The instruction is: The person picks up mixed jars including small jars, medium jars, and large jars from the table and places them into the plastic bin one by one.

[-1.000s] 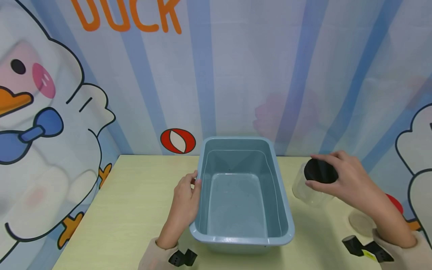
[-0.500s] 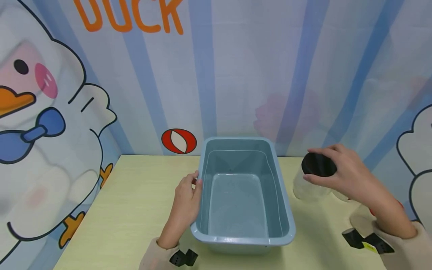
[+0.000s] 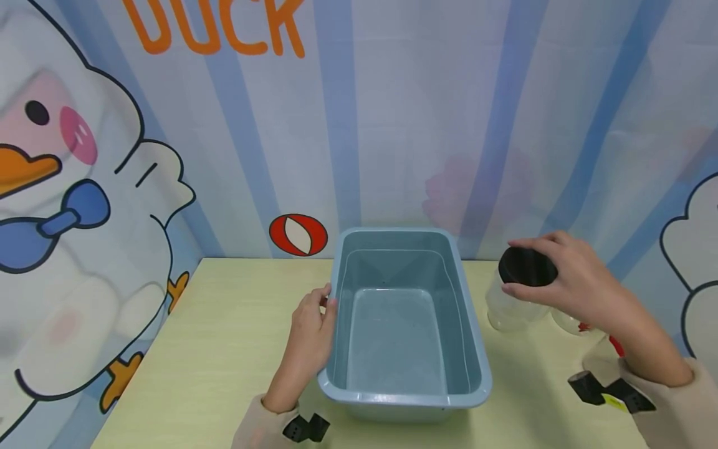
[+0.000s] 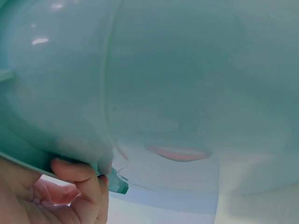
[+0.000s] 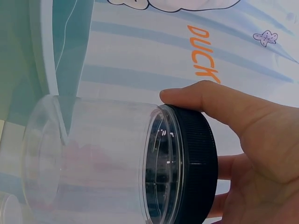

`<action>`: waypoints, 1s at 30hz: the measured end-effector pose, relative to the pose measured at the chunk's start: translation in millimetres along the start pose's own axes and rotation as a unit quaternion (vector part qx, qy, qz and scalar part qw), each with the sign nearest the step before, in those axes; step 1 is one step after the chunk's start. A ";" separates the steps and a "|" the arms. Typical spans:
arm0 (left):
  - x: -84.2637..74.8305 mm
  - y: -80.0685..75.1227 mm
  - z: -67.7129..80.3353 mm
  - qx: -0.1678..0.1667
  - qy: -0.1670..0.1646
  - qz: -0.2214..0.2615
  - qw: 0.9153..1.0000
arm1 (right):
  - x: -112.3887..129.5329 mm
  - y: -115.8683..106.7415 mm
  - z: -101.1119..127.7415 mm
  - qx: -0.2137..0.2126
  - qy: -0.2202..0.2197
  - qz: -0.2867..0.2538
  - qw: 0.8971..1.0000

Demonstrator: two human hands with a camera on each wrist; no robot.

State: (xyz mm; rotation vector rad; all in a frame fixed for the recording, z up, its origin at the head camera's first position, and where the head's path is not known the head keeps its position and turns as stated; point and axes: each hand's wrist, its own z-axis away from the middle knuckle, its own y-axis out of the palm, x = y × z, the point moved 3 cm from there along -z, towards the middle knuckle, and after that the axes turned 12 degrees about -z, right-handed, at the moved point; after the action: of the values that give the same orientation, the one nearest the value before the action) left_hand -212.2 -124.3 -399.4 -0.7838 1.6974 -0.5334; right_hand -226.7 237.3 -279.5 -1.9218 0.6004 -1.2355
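Note:
A blue-grey plastic basin [image 3: 401, 399] stands in the middle of the table. My left hand [image 3: 310, 333] grips its left rim; in the left wrist view, curled fingers [image 4: 77, 175] lie at the basin's edge. To the right of the basin is a clear plastic jar [image 3: 509, 307] with a wide black screw lid [image 3: 527, 267]. My right hand [image 3: 583, 287] holds this jar by the lid, thumb on one side and fingers round the other. Through its transparent wall [image 5: 103, 149] no contents show in the right wrist view. The jar leans slightly, lid toward the right.
Partly behind my right forearm stand a clear container [image 3: 597, 363] with a red part and another clear container [image 3: 569, 322] with a red mark. The pale yellow table [image 3: 241, 355] ends at a duck-print backdrop [image 3: 387, 125].
My right hand has moved the jar a little toward the backdrop and slightly left, uncovering a container behind it. The left hand and the basin have stayed in place.

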 end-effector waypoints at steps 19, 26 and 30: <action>-1.0 -0.7 -0.4 0.004 -0.006 0.001 1.000 | 13.5 -5.0 -12.6 0.018 -0.007 -0.011 1.000; -1.0 -1.2 0.7 0.002 -0.008 0.008 1.000 | 19.9 -3.8 -19.3 0.029 -0.005 -0.013 0.999; -1.2 -1.6 0.9 0.003 -0.008 0.009 1.000 | 23.7 -1.4 -22.8 0.032 -0.009 -0.023 0.999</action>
State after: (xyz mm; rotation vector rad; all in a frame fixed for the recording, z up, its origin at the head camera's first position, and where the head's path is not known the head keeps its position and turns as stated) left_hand -210.8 -124.4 -397.7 -0.7658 1.6860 -0.5176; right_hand -237.4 213.2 -259.8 -1.9008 0.5033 -1.2504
